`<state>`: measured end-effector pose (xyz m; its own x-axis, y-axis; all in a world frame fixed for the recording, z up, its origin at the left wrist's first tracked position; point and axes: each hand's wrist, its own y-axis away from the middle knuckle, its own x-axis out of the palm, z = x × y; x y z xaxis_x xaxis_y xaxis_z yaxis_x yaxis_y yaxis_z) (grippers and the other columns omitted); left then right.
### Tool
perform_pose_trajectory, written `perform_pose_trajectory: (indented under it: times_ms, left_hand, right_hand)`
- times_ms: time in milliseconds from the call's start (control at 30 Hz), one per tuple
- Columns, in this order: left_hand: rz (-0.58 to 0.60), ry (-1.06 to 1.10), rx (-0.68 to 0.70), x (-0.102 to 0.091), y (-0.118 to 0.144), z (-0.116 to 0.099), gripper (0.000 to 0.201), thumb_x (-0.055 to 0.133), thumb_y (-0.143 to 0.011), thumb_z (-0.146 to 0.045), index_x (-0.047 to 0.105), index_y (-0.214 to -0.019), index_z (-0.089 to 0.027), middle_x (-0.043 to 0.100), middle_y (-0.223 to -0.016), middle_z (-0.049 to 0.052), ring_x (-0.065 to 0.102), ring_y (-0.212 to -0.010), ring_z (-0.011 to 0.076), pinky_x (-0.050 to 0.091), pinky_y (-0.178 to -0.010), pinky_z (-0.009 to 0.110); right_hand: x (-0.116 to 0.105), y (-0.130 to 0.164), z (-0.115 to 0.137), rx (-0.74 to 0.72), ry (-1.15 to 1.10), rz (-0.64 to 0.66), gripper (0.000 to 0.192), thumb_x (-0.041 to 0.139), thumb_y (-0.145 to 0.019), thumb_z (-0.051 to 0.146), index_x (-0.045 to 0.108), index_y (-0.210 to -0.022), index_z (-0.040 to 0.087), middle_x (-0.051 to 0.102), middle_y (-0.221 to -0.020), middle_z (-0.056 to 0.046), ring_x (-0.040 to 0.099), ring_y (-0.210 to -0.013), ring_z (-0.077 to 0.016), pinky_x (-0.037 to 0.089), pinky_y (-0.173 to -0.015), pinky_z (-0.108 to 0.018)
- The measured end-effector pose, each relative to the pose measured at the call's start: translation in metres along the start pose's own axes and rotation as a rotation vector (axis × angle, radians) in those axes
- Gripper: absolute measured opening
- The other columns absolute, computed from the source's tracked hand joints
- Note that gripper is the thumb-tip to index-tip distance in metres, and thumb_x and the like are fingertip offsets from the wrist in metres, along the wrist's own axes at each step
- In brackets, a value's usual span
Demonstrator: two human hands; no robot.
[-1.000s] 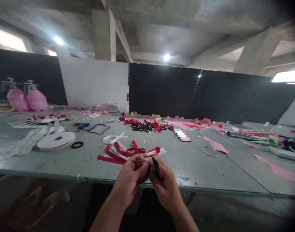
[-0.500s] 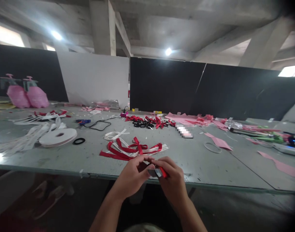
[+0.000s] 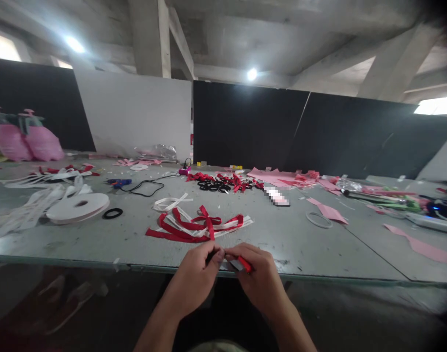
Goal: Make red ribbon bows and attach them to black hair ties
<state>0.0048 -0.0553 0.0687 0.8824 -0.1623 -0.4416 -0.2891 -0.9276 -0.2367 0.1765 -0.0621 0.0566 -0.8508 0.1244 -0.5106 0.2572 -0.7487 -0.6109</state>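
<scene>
The person's left hand [image 3: 197, 274] and right hand [image 3: 260, 274] are bare, like both forearms [image 3: 159, 320], with dark clothing [image 3: 208, 325] below.

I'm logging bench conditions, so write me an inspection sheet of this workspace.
Surface: grey table, dark specks and small scraps.
Work things: red and white ribbons, strewn toward the near edge; red-and-grey tool, in hand.
Clutter: white roll, black ring, pink paper, pink bottles.
Hands: right hand grips the red-and-grey tool; left hand beside it, hold unclear.
Cables: black cord, loosely curved beside the blue tool.
Surroundings: black panels, white panel, lit lamps.
</scene>
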Motion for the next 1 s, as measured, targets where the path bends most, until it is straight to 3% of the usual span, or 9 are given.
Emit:
perform_pose_trajectory:
  times_ms: [200, 400, 767, 1000]
  left_hand:
    - [-0.024, 0.148, 0.052, 0.001, -0.005, 0.001, 0.027, 0.046, -0.093, -0.040, 0.058, -0.083, -0.018, 0.059, -0.078, 0.002, 0.050, -0.073, 0.0173, 0.037, -0.067, 0.026]
    - [-0.025, 0.278, 0.024, 0.005, -0.006, 0.009, 0.028, 0.047, -0.093, -0.043, 0.056, -0.086, -0.018, 0.052, -0.071, -0.001, 0.042, -0.061, 0.0125, 0.033, -0.059, 0.024]
    - [0.001, 0.464, -0.117, 0.011, -0.002, 0.009, 0.037, 0.048, -0.090, -0.053, 0.049, -0.076, -0.019, 0.042, -0.060, -0.005, 0.033, -0.050, 0.0089, 0.025, -0.048, 0.022]
    - [0.073, 0.513, -0.241, 0.012, -0.002, 0.014, 0.040, 0.044, -0.090, -0.056, 0.048, -0.077, -0.018, 0.039, -0.056, -0.006, 0.029, -0.047, 0.0079, 0.021, -0.042, 0.020]
  right_hand:
    - [0.009, -0.008, 0.007, 0.122, -0.129, -0.140, 0.018, 0.059, -0.087, 0.023, 0.075, -0.092, 0.019, 0.067, -0.071, -0.003, 0.060, -0.065, -0.0161, 0.047, -0.062, -0.027]
    - [0.015, -0.005, 0.001, 0.220, -0.253, -0.126, 0.024, 0.057, -0.089, 0.031, 0.074, -0.098, 0.017, 0.063, -0.069, -0.002, 0.054, -0.059, -0.0137, 0.045, -0.056, -0.026]
    - [0.010, -0.002, 0.006, -0.008, -0.180, -0.106, 0.021, 0.062, -0.085, 0.016, 0.071, -0.103, 0.021, 0.071, -0.094, -0.005, 0.065, -0.082, -0.0163, 0.050, -0.074, -0.028]
    - [0.008, 0.001, 0.000, -0.072, -0.121, -0.058, 0.028, 0.060, -0.086, 0.011, 0.071, -0.108, 0.025, 0.071, -0.093, -0.004, 0.066, -0.081, -0.0144, 0.051, -0.074, -0.025]
